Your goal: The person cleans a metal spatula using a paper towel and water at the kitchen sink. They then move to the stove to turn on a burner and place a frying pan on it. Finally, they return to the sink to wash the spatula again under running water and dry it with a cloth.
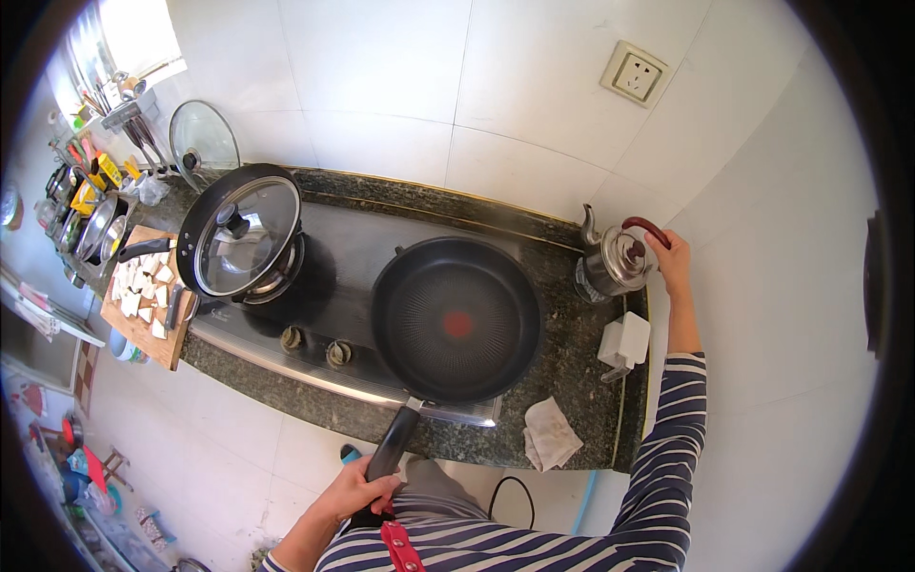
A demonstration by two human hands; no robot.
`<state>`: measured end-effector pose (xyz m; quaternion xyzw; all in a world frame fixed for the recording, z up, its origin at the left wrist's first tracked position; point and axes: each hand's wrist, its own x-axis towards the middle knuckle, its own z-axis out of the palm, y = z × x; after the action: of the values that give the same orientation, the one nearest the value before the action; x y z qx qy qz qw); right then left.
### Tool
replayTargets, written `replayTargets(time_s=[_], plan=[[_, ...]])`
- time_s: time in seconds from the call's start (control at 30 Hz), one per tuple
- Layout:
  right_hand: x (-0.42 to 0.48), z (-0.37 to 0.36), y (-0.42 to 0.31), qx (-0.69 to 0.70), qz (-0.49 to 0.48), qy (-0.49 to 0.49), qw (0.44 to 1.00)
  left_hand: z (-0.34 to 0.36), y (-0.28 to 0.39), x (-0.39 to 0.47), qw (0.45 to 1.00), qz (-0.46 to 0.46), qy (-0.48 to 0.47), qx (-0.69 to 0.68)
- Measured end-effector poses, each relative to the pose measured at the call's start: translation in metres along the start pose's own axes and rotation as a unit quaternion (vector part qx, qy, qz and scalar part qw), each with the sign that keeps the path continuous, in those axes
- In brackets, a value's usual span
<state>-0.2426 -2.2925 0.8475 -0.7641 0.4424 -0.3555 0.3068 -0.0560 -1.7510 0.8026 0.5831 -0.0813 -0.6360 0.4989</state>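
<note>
My left hand (361,488) is closed around the black handle of a large nonstick frying pan (457,365), which sits over the right side of the stove with no food in it. At the right end of the counter, my right hand (673,263) grips the dark red handle of a stainless steel kettle (612,263) with a curved spout. The kettle's base is partly hidden. A folded beige cloth (552,433) lies near the counter's front edge, right of the pan.
A lidded black pan (187,250) stands on the left burner. Left of it, a wooden cutting board (171,350) holds cut white pieces and a knife (174,306). A white container (632,340) stands near the right wall. A glass lid (214,136) leans on the back wall.
</note>
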Motion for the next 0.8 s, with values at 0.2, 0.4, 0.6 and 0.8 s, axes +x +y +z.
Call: replayTargets(time_s=[0.2,0.4,0.6,0.8], plan=[[-0.017,-0.027,-0.064,0.007,-0.041,0.015,0.999,0.001,-0.002,0.001,1.000,0.011,0.001,0.007],[-0.060,-0.049,-0.138,-0.048,-0.039,0.000,0.998,-0.011,-0.011,0.008,0.998,0.050,-0.009,0.034],[-0.127,-0.055,-0.205,-0.030,-0.069,-0.049,0.996,-0.031,-0.021,0.019,0.994,0.092,-0.020,0.046],[-0.187,-0.049,-0.251,-0.064,-0.023,-0.051,0.996,-0.044,-0.017,0.021,0.992,0.108,-0.056,0.040]])
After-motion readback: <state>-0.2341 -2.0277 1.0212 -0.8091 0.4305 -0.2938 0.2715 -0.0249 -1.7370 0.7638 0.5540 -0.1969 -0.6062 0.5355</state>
